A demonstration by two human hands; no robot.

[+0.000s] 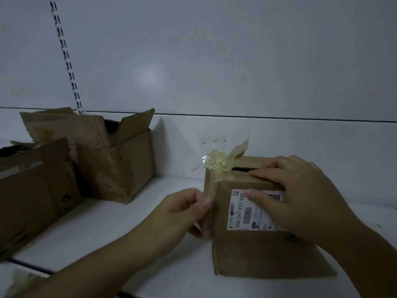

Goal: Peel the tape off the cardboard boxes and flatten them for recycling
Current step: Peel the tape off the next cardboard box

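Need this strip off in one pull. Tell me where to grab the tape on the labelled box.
Pinch the tape at its crumpled loose end above the box's top left corner, coming from the left: it stands free there, while lower down it lies flat on the edge. The right hand steadies the box.

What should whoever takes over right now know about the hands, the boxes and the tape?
Left hand pinches the tape at the small box's left corner.
Right hand presses on that box's top edge, steadying it.
Done: top tape lifted and bunched, not yet off.
Left: peel it off, then flatten this box and the two open boxes at left.
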